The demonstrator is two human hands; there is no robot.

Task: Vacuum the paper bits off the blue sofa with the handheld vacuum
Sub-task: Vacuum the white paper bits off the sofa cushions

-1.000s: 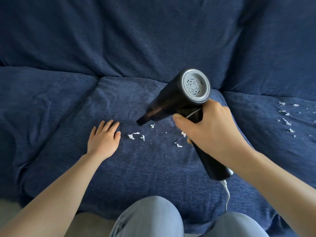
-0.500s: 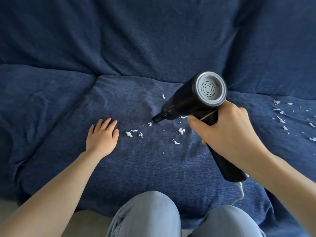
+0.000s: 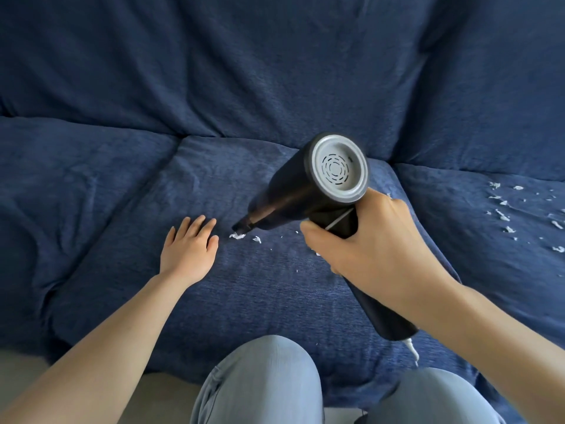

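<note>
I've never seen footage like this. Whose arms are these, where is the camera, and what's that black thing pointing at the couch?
There is no machine here: the arms belong to a person wearing a camera on the head, so you look forward and down as they do. The knees in jeans at the bottom are theirs too. The right hand grips a black handheld vacuum by its handle; its narrow nozzle touches a white paper clump on the blue sofa. The left hand lies flat and open on the cushion beside it, holding nothing. More paper bits are scattered on the cushion at right.
</note>
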